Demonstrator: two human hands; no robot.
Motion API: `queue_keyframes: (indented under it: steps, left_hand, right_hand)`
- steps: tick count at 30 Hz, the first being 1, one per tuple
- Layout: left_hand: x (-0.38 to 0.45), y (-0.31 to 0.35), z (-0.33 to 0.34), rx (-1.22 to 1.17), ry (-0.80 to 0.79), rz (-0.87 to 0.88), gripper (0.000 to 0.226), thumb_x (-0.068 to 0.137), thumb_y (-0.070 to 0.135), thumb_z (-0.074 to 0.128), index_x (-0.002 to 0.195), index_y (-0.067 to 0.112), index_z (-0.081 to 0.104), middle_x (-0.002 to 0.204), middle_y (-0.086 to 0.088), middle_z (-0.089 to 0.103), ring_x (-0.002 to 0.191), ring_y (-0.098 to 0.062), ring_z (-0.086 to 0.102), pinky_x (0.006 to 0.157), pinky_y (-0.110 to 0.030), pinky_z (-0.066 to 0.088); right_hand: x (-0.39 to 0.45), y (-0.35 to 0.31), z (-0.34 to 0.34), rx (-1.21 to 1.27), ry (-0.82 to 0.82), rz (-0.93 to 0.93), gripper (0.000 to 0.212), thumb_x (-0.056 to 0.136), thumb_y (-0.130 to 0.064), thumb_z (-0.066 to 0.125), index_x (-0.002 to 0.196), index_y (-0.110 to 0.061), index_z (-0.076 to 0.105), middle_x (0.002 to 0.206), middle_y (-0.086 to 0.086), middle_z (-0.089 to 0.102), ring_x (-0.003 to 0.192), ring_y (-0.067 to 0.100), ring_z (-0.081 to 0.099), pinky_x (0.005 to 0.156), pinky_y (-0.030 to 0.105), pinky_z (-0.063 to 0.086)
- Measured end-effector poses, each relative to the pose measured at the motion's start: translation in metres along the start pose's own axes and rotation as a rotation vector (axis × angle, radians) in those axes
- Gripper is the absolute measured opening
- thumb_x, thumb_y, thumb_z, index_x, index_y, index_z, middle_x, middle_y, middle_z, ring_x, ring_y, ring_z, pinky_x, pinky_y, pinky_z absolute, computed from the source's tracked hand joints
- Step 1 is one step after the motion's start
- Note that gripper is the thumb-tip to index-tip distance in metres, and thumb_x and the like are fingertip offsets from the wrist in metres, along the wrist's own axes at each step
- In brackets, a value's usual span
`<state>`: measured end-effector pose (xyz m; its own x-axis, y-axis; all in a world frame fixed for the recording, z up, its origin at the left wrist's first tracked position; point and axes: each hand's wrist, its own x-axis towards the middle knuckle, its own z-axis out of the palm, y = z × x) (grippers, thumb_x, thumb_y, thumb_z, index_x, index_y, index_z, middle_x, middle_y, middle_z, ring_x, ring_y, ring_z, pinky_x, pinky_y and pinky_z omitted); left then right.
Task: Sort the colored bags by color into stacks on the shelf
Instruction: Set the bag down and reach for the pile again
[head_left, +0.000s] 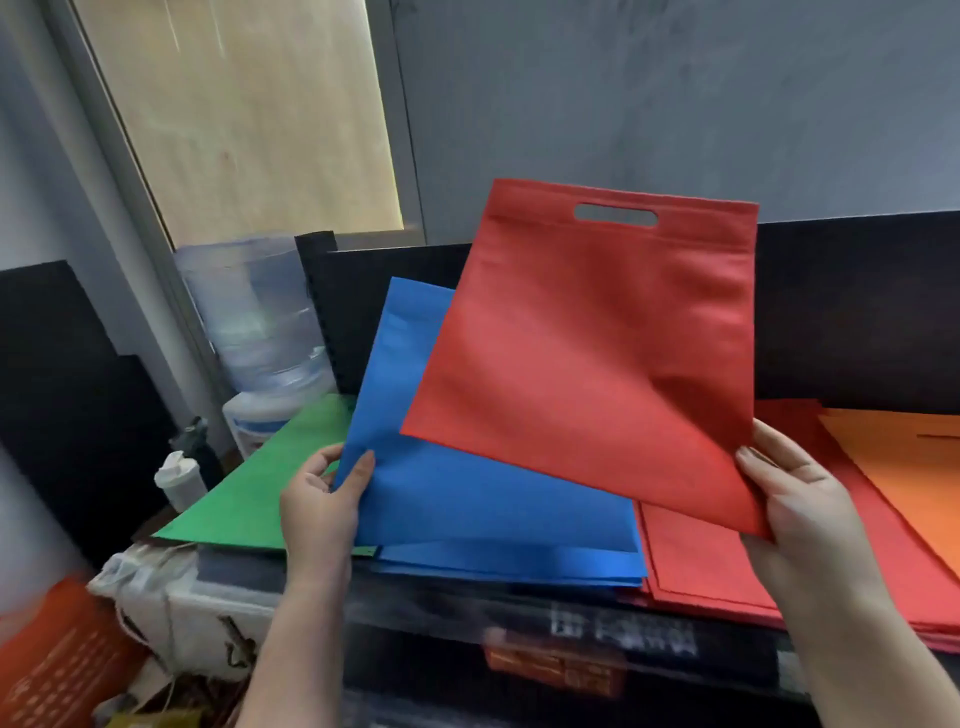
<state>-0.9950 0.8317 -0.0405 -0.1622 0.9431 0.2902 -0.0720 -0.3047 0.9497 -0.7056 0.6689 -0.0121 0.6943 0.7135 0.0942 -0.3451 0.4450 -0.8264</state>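
Red cloth hangs from the right hand (795, 499), which pinches the lower corner of a red bag (587, 364) held up off the shelf (519, 613), handle slot uppermost. Under that hand lies the red stack (696, 566), and just beyond it to the right an orange stack (904, 467) overlaps it. The left hand (322, 499) grips the near corner of a blue bag (441, 467), thumb on top, the bag tilted up over the blue stack (509, 566). A green stack (270, 478) sits to the left, touching the blue. Farther back stands a clear water jug (254, 322) against the wall.

By my reckoning the step is laying each bag on its own colour. It would go best to lower the red bag flat, edges squared to the pile beneath and kept off the orange, and likewise to settle the blue one square, since such thin fabric slides and folds easily.
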Motion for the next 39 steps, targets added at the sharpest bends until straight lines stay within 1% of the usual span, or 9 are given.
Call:
queue_keyframes:
  steps: [6, 11, 16, 19, 22, 28, 31, 35, 39]
  left_hand:
    - [0.014, -0.030, 0.017, 0.156, -0.167, -0.112, 0.018, 0.087, 0.010, 0.067, 0.103, 0.004, 0.060, 0.087, -0.017, 0.067, 0.075, -0.026, 0.062, 0.073, -0.043, 0.052]
    - [0.014, -0.032, 0.018, 0.385, -0.219, -0.013, 0.022, 0.087, 0.011, 0.067, 0.105, 0.000, 0.062, 0.083, -0.008, 0.066, 0.069, -0.019, 0.060, 0.059, -0.028, 0.044]
    - [0.011, -0.017, 0.016, 0.424, -0.216, 0.146, 0.028, 0.090, 0.015, 0.063, 0.115, 0.002, 0.058, 0.110, -0.007, 0.062, 0.104, -0.022, 0.058, 0.085, -0.028, 0.040]
    - [-0.001, 0.000, 0.024, 0.221, -0.389, 0.129, 0.017, 0.096, 0.021, 0.053, 0.093, 0.009, 0.065, 0.086, 0.002, 0.067, 0.085, -0.010, 0.064, 0.075, -0.021, 0.043]
    - [-0.018, 0.009, 0.041, 0.114, -0.604, 0.076, 0.035, 0.096, 0.022, 0.052, 0.063, 0.018, 0.065, 0.051, 0.010, 0.059, 0.047, -0.002, 0.051, 0.050, -0.011, 0.041]
    - [-0.041, 0.005, 0.082, 0.143, -0.764, 0.084, 0.029, 0.090, 0.006, 0.060, 0.062, 0.009, 0.066, 0.049, 0.006, 0.064, 0.039, -0.007, 0.055, 0.045, -0.011, 0.039]
    - [-0.047, 0.004, 0.104, 0.191, -0.763, 0.111, 0.032, 0.089, 0.008, 0.061, 0.058, 0.012, 0.064, 0.047, 0.008, 0.062, 0.038, -0.005, 0.052, 0.046, -0.011, 0.039]
    - [-0.052, 0.004, 0.132, 0.362, -0.759, 0.140, 0.031, 0.087, 0.013, 0.061, 0.056, 0.015, 0.062, 0.049, 0.007, 0.061, 0.041, -0.008, 0.053, 0.052, -0.022, 0.045]
    - [-0.063, 0.003, 0.152, 0.639, -0.795, 0.182, 0.027, 0.083, 0.020, 0.058, 0.057, 0.015, 0.064, 0.060, 0.002, 0.067, 0.064, -0.022, 0.064, 0.064, -0.034, 0.053]
  right_hand:
    - [-0.020, 0.001, -0.003, -0.040, 0.104, -0.064, 0.032, 0.094, 0.005, 0.044, 0.095, -0.018, 0.065, 0.076, -0.003, 0.074, 0.066, 0.005, 0.069, 0.061, 0.017, 0.056]
    - [-0.033, 0.011, -0.007, -0.107, 0.147, -0.048, 0.031, 0.094, 0.003, 0.045, 0.106, -0.017, 0.065, 0.083, -0.002, 0.075, 0.071, 0.009, 0.070, 0.061, 0.019, 0.057]
    - [-0.043, 0.020, -0.012, -0.154, 0.186, -0.044, 0.031, 0.094, 0.004, 0.045, 0.106, -0.017, 0.065, 0.082, -0.001, 0.075, 0.069, 0.010, 0.071, 0.056, 0.020, 0.055]
    - [-0.050, 0.020, -0.019, -0.194, 0.204, -0.056, 0.031, 0.095, 0.002, 0.045, 0.105, -0.018, 0.065, 0.084, 0.001, 0.075, 0.070, 0.012, 0.071, 0.056, 0.022, 0.056]
    - [-0.055, 0.018, -0.028, -0.238, 0.234, -0.099, 0.030, 0.096, 0.002, 0.045, 0.102, -0.019, 0.066, 0.085, 0.001, 0.074, 0.070, 0.011, 0.070, 0.058, 0.021, 0.057]
    - [-0.051, 0.000, -0.059, -0.436, 0.329, -0.221, 0.028, 0.096, -0.001, 0.049, 0.098, -0.022, 0.067, 0.091, -0.002, 0.070, 0.071, 0.005, 0.068, 0.063, 0.019, 0.056]
    - [-0.037, -0.019, -0.074, -0.651, 0.371, -0.314, 0.026, 0.096, -0.002, 0.050, 0.100, -0.021, 0.067, 0.094, -0.002, 0.069, 0.075, 0.004, 0.066, 0.064, 0.015, 0.053]
    - [-0.015, -0.043, -0.091, -1.150, 0.417, -0.415, 0.025, 0.092, -0.002, 0.055, 0.113, -0.006, 0.067, 0.098, 0.002, 0.065, 0.093, 0.017, 0.061, 0.080, 0.022, 0.042]
    - [0.005, -0.050, -0.112, -1.527, 0.342, -0.361, 0.026, 0.090, -0.002, 0.058, 0.114, -0.003, 0.066, 0.106, 0.015, 0.069, 0.099, 0.031, 0.063, 0.079, 0.025, 0.040]
